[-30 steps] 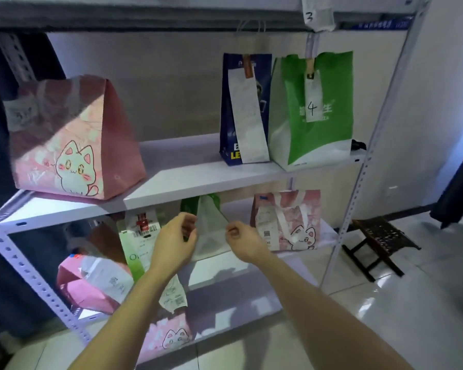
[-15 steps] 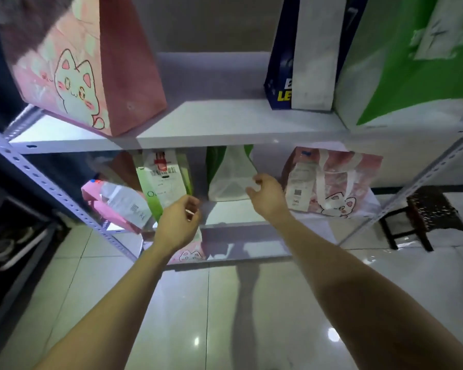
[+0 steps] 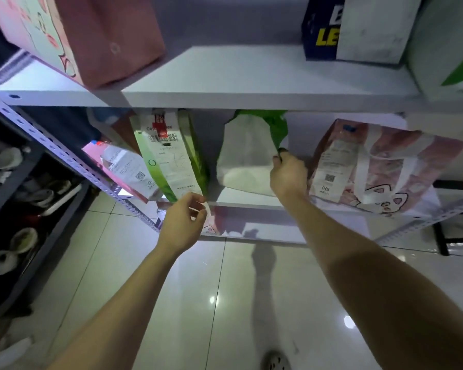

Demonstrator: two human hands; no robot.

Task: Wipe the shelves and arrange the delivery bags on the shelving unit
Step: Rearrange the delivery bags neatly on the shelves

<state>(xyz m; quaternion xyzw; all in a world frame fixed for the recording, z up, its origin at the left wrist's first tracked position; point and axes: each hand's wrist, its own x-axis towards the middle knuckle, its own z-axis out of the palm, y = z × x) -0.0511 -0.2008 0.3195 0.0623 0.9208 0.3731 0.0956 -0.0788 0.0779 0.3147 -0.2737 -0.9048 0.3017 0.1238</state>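
A white metal shelving unit [image 3: 251, 97] fills the view. On its lower shelf [image 3: 241, 197] stand a green bag with a long receipt [image 3: 169, 156], a green and white bag [image 3: 247, 158] and a pink cat bag [image 3: 385, 166]. My right hand [image 3: 288, 176] grips the right edge of the green and white bag. My left hand [image 3: 183, 222] is at the shelf's front edge and pinches the bottom end of the long receipt. A pink bag [image 3: 118, 166] lies tipped at the left end.
The upper shelf carries a large pink cat bag [image 3: 91, 36] at the left, a dark blue bag [image 3: 324, 30] and a green and white bag [image 3: 447, 49] at the right. A dark shoe rack [image 3: 16, 204] stands at the left. A small dark stool [image 3: 457, 236] is at the right. Glossy floor tiles [image 3: 225, 303] lie below.
The camera has moved closer and lower. My right hand has reached in and taken the edge of the green and white bag. My left hand has come to the receipt's end.
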